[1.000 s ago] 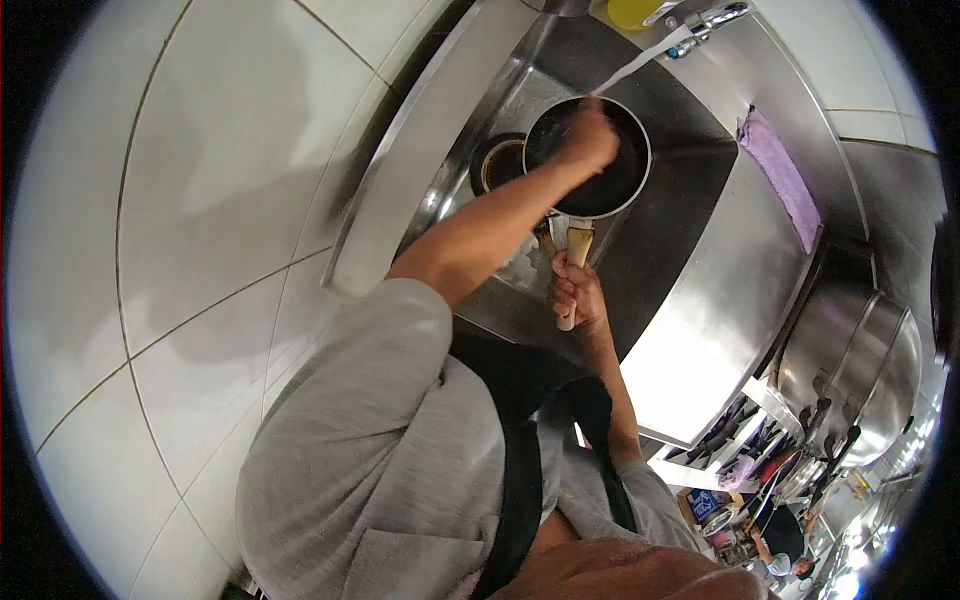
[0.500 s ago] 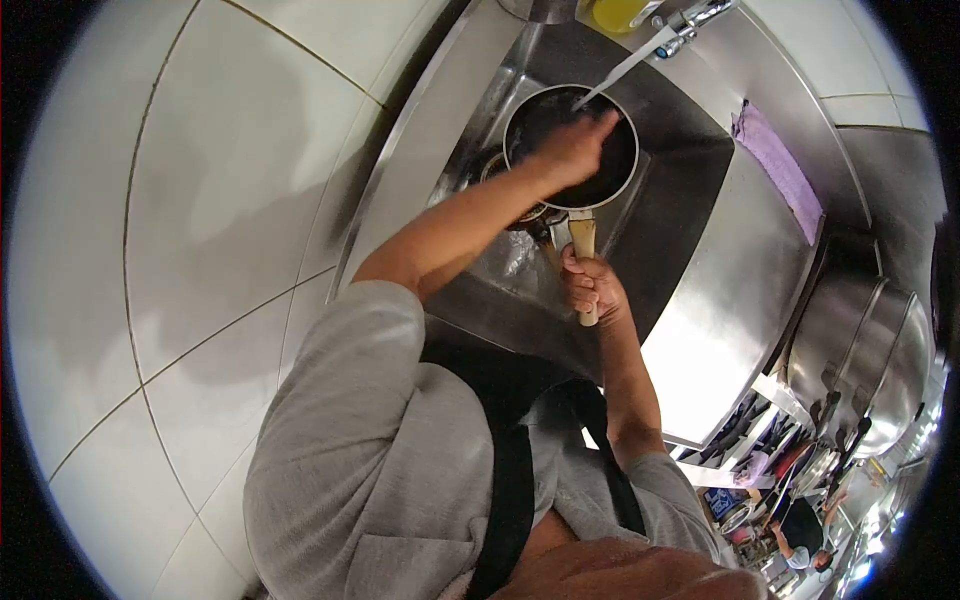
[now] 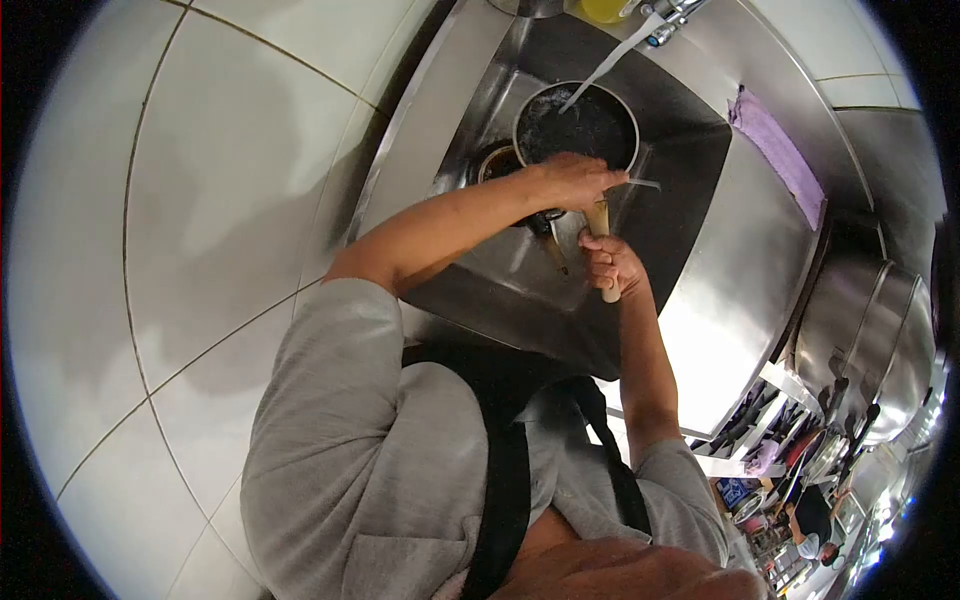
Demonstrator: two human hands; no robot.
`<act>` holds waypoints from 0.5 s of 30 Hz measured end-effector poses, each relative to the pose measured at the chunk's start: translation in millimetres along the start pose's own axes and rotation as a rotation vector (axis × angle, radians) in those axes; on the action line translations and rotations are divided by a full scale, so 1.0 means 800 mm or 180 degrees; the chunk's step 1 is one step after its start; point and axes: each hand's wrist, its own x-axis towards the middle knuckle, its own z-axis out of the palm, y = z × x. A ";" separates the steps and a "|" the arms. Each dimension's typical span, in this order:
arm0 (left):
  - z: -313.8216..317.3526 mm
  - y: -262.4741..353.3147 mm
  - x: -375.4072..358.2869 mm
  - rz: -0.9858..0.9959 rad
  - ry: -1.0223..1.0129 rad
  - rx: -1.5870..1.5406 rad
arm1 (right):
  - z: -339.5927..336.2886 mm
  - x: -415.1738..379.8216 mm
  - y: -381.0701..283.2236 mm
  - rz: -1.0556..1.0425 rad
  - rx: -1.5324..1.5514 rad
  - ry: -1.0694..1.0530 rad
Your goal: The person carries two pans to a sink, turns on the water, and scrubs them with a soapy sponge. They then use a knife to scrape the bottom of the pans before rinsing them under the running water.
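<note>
A dark round frying pan (image 3: 580,125) with a pale rim is tilted in the metal sink (image 3: 480,270), and water from the tap (image 3: 665,25) streams into it. My right hand (image 3: 612,268) is wrapped round its light wooden handle (image 3: 598,217). My left hand (image 3: 582,182) lies across the near rim, close over the base of the handle, its fingers pointing right. A pale thin streak shows at its fingertips; I cannot tell whether it holds anything. Partly hidden beneath sits a second pan (image 3: 497,163) with brownish contents and a worn handle (image 3: 556,252).
A purple cloth (image 3: 778,160) hangs along the right-hand ledge beside a steel counter (image 3: 720,300). White tiles (image 3: 230,200) line the left wall. Large metal cookware (image 3: 850,340) stands at the right. Another person (image 3: 818,540) is far off at lower right.
My left hand has moved from inside the pan down to its near rim. The wet pan floor now shows. My right hand has shifted slightly right and up, keeping its grip.
</note>
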 end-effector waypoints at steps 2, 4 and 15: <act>0.009 -0.020 -0.004 -0.0379 0.0249 -0.0687 | -0.022 0.015 -0.010 -0.0107 -0.0404 0.0371; 0.009 -0.044 -0.020 -0.0653 0.0879 -0.1202 | -0.065 0.043 -0.018 -0.0091 -0.0471 0.0467; -0.016 -0.039 -0.169 -0.1569 0.1845 -0.2056 | -0.143 0.150 -0.071 -0.1706 -0.4345 0.3513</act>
